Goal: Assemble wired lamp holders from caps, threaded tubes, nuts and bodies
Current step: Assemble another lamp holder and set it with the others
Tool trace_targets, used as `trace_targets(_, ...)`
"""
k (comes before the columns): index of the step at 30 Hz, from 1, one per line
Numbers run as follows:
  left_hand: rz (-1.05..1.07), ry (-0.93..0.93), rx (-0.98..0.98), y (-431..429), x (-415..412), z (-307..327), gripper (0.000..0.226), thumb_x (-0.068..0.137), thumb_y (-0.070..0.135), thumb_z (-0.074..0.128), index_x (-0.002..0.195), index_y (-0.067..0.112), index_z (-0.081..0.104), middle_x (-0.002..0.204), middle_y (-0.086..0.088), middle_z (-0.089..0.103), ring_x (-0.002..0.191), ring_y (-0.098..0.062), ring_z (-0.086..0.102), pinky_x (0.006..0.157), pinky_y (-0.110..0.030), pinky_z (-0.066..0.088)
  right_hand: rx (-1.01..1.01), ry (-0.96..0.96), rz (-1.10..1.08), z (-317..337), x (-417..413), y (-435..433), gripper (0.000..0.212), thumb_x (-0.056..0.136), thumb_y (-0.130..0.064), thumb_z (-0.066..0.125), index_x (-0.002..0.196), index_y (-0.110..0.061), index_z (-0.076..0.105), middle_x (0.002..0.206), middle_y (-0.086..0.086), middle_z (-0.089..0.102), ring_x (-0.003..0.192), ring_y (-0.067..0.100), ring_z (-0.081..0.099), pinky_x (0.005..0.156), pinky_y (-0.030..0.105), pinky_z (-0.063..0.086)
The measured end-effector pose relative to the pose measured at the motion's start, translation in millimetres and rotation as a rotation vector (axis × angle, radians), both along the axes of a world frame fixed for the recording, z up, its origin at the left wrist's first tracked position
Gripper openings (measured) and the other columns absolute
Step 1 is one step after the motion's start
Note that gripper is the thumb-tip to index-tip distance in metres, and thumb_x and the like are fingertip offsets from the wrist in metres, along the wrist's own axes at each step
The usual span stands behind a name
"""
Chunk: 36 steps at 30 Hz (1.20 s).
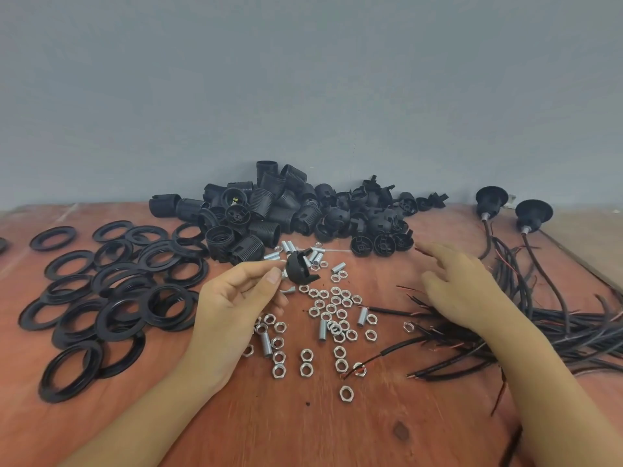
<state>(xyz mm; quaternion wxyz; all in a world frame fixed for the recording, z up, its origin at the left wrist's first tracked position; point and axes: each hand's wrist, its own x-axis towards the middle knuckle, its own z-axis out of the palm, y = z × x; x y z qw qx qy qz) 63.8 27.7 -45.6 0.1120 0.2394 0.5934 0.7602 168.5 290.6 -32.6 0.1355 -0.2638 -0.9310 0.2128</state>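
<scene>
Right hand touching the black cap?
Apart. Head view shows a wide strip of table and loose nuts between the right hand and the black cap, which the left hand holds.

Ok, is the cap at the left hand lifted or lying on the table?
Lifted: the left hand pinches the cap by thumb and fingertips, above the scattered nuts on the table.

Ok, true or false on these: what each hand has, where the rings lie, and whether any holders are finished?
1. The left hand holds a black cap. True.
2. The right hand grips a nut. False: its fingers are spread above the wires, holding no nut.
3. The rings lie left of the nuts. True.
4. No wired holder is done. False: two wired holders sit far right by the wall.
</scene>
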Motion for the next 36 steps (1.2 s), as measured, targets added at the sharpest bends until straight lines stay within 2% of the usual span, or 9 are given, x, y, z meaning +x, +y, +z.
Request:
trace_targets(5,-0.002,0.006,0.008,0.5,-0.9,-0.5,0.018,0.078,0.025,0.064,0.089,0.022,0.078,0.076,-0.005,0.071,0.065,-0.014,0.063,0.060,-0.021,0.052,-0.109,-0.058,0.093,13.9,14.3,9.5,0.032,0.077,-0.014,0.065,0.098,-0.035,0.053,0.116,-0.003,0.052,0.084,0.011,0.063,0.078,0.031,0.048)
trace_targets(9,0.001,0.013,0.011,1.0,-1.0,-1.3,0.017,0.077,0.024,0.065,0.087,0.021,0.078,0.075,-0.005,0.071,0.063,-0.013,0.062,0.059,-0.021,0.052,-0.072,-0.217,0.107,17.3,15.7,9.2,0.013,0.072,-0.021,0.072,0.073,-0.033,0.065,0.078,-0.013,0.067,0.070,0.007,0.062,0.083,0.036,0.050)
trace_targets(11,0.003,0.012,0.011,0.7,-1.4,-1.9,0.017,0.077,0.025,0.065,0.087,0.021,0.078,0.075,-0.005,0.071,0.063,-0.013,0.062,0.059,-0.021,0.052,-0.168,-0.255,0.154,19.3,17.1,7.7,0.012,0.073,-0.018,0.073,0.069,-0.030,0.071,0.069,-0.015,0.070,0.064,0.005,0.064,0.070,0.028,0.050)
trace_targets(16,0.001,0.017,0.004,1.0,-1.7,-3.0,0.019,0.076,0.028,0.066,0.088,0.023,0.078,0.075,-0.005,0.071,0.063,-0.014,0.062,0.059,-0.021,0.052,-0.157,-0.153,0.224,18.7,21.4,12.7,0.017,0.081,-0.020,0.079,0.069,-0.031,0.074,0.065,-0.019,0.070,0.059,-0.004,0.063,0.054,0.009,0.044)
trace_targets(21,-0.017,0.018,0.006,0.5,-1.9,-4.0,0.020,0.076,0.030,0.066,0.090,0.023,0.078,0.077,-0.005,0.071,0.064,-0.014,0.062,0.059,-0.021,0.052,-0.068,0.336,0.232,18.1,7.1,-10.4,0.015,0.090,-0.030,0.061,0.084,-0.043,0.060,0.077,-0.019,0.067,0.078,-0.006,0.062,0.067,0.008,0.046)
trace_targets(24,-0.023,0.013,0.008,0.4,-2.6,-4.3,0.018,0.077,0.026,0.066,0.090,0.024,0.078,0.078,-0.006,0.071,0.065,-0.014,0.062,0.059,-0.022,0.052,-0.152,0.573,0.335,14.1,-2.6,-41.9,0.012,0.092,-0.035,0.056,0.095,-0.047,0.056,0.085,-0.018,0.066,0.074,0.004,0.063,0.065,0.015,0.050)
trace_targets(26,-0.028,0.009,0.009,0.2,-2.9,-4.5,0.018,0.078,0.024,0.066,0.092,0.023,0.078,0.080,-0.007,0.072,0.066,-0.014,0.063,0.060,-0.021,0.052,-0.124,0.602,0.456,7.7,-7.7,-61.8,0.017,0.096,-0.029,0.059,0.102,-0.044,0.060,0.080,-0.017,0.063,0.070,0.004,0.060,0.061,0.012,0.046)
trace_targets(30,-0.021,-0.021,0.024,-0.2,-4.0,-4.7,0.018,0.079,0.024,0.065,0.091,0.022,0.078,0.079,-0.006,0.071,0.067,-0.015,0.061,0.060,-0.021,0.051,-0.036,0.603,0.567,-2.8,-14.7,-79.8,0.025,0.096,-0.013,0.059,0.118,-0.014,0.070,0.091,-0.015,0.056,0.077,0.005,0.056,0.068,0.013,0.041)
trace_targets(36,-0.045,-0.006,0.009,0.6,-4.7,-6.3,0.020,0.083,0.023,0.061,0.094,0.023,0.078,0.079,-0.005,0.070,0.067,-0.013,0.061,0.060,-0.021,0.051,-0.052,0.581,0.566,-2.1,-12.2,-81.1,0.024,0.094,-0.026,0.059,0.113,-0.019,0.072,0.084,-0.026,0.057,0.077,-0.004,0.058,0.068,0.008,0.040)
